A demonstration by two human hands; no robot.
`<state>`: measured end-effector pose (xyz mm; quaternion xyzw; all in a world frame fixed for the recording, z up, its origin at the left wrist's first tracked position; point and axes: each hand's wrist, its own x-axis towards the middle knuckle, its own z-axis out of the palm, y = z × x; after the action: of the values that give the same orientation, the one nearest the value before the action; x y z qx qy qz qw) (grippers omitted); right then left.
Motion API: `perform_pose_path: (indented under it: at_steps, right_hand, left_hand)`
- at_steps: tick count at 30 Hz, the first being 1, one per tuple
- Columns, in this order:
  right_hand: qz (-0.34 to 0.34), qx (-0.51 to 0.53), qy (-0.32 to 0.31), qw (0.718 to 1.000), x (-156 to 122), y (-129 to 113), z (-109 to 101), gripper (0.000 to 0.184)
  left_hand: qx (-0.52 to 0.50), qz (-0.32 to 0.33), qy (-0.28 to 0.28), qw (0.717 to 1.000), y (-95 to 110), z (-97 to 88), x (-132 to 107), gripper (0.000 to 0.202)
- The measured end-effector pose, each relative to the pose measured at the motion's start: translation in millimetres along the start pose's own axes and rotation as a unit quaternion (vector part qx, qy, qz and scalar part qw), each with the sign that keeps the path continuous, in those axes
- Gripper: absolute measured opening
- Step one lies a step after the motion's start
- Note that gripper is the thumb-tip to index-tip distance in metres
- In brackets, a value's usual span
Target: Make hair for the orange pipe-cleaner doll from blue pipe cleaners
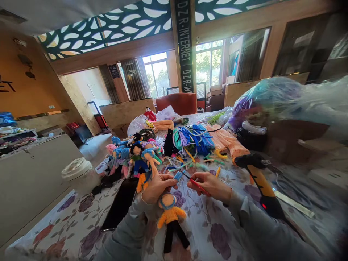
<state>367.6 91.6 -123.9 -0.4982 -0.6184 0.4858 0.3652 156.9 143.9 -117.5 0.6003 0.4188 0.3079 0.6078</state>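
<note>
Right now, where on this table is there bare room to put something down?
Bare cloth shows left of the phone, on the near side of the jar, and between the orange-topped doll and right sleeve. Farther back, dolls and fuzzy stems crowd together.

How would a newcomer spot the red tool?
Over the flowered table, find the right hand. It grips the red tool, whose dark tip points toward the left hand. Its slim red handle sets it apart from the bulky black-and-yellow gun.

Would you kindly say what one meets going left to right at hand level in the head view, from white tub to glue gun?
White tub, phone, left hand, blue piece, right hand, glue gun.
</note>
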Motion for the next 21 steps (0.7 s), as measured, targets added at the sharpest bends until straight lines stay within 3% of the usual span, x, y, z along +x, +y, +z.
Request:
perform_pose_path:
  at_steps: [21]
  right_hand:
    - [-0.007, 0.018, -0.006, 1.0, 0.5, 1.5, -0.1, 0.043]
  left_hand:
    - [-0.004, 0.007, 0.009, 1.0, 1.3, 1.2, 0.2, 0.024]
